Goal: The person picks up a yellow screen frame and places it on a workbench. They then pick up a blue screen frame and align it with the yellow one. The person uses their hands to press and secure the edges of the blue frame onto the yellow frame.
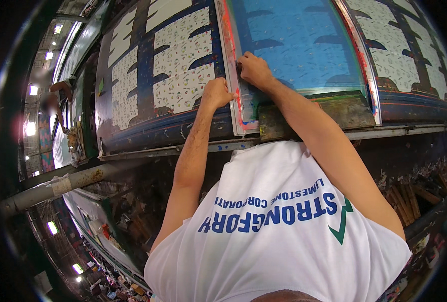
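A printing screen with blue mesh [296, 45] lies on the long table ahead of me, in a pale metal frame [237, 113] smeared with red and pink ink. My left hand [217, 94] is closed at the outer side of the frame's left rail, its thumb against the metal. Slightly farther away, my right hand [255, 70] has its fingers curled onto the inner side of that same rail, over the mesh edge. The fingertips of both hands are partly hidden. A dark, ink-stained squeegee board [316, 118] rests across the near end of the screen.
White fabric panels with small prints [183, 63] lie left of the screen, and more printed panels [384, 45] lie to its right. A metal rail [410, 130] runs along the table's near edge. Another person [57, 98] is at the far left, beside a large pipe [57, 187].
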Motion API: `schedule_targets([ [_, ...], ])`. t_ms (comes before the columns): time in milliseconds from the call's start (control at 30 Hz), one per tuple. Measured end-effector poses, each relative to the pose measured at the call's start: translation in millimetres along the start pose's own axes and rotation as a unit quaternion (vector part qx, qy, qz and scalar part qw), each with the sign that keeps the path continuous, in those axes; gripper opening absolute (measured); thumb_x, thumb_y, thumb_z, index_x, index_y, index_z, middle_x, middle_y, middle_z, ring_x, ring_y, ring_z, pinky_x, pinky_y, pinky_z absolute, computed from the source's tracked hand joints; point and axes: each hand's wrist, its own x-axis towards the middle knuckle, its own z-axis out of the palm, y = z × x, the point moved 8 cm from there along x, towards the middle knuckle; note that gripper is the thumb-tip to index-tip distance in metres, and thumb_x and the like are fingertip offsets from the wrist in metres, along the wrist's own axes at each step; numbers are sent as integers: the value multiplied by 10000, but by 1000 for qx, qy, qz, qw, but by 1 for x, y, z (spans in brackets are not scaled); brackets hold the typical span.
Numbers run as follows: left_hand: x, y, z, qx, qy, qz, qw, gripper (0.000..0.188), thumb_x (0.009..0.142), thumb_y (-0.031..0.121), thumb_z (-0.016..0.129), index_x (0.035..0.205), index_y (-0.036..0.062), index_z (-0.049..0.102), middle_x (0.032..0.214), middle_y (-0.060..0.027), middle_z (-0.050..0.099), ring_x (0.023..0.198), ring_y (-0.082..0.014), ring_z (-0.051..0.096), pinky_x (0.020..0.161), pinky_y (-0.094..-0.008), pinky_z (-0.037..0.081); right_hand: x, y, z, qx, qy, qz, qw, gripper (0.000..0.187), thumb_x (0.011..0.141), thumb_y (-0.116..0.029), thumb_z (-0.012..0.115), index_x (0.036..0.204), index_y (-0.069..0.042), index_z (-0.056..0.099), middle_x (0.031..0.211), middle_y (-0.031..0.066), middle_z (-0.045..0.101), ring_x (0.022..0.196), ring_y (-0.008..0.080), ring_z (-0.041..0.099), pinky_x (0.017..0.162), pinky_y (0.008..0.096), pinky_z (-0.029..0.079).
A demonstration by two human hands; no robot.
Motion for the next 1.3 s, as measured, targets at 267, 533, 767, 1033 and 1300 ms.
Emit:
schedule_targets([
  [267,3,-18,8,-73,-17,-42,996,529,664,264,995,1021,-28,736,886,-140,775,851,-273,760,792,-391,588,1,3,2,47,-23,-19,998,251,885,-74,619,1102,-89,744,1104,164,680,956,415,705,848,540,569],
  [533,0,-16,6,-86,-10,-32,996,554,654,270,1004,1034,-33,738,889,-128,776,827,-258,759,778,-376,591,-27,-6,-1,48,-26,-97,994,257,879,-60,642,1121,-71,729,1115,155,673,939,404,708,809,505,592],
  [767,-2,-2,-1,-35,-37,-35,998,514,716,227,978,1063,-50,720,904,-146,780,826,-234,762,749,-363,593,-30,-6,0,81,-59,-120,988,254,880,-79,675,1131,-71,716,1085,149,655,915,402,708,788,505,594],
  [1033,1,2,-2,-6,-52,-29,998,487,699,236,985,1000,-33,713,869,-145,769,805,-256,755,739,-384,584,-32,-12,-5,5,0,-146,989,230,827,-96,696,1056,-81,715,1047,103,666,959,332,704,778,462,594],
  [1300,2,5,-3,-7,-32,-16,999,465,677,282,985,877,-7,681,790,-174,731,807,-355,738,745,-449,561,-17,-8,-1,-12,4,-130,991,249,799,-68,686,1044,-87,729,1042,99,680,996,311,695,807,437,595],
])
